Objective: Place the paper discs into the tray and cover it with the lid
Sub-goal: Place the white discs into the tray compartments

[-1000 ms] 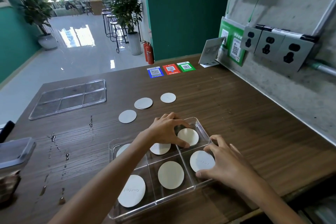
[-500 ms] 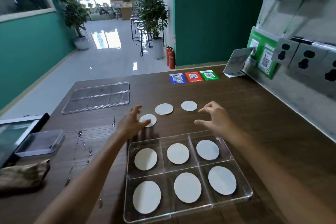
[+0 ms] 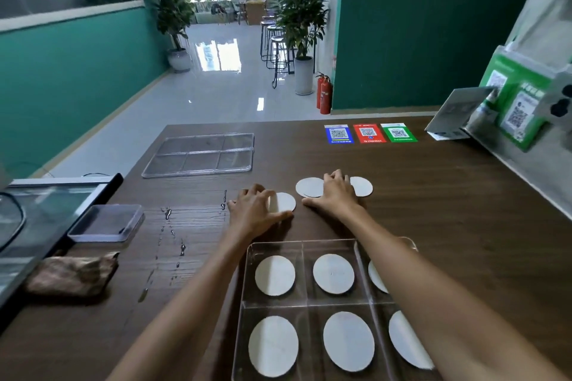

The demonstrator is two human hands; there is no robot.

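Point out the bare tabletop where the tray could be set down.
Bare wood lies right of the tray, toward the wall, and between the loose discs and the QR cards. Crowded: the left hand and right hand on the discs, the lid far left, wet streaks beside the cloth.

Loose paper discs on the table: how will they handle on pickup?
The paper discs lie flat against the wooden table with no raised edge, so probably hard to pinch; sliding may help. They look thin, so likely light and floppy. The left hand already touches one.
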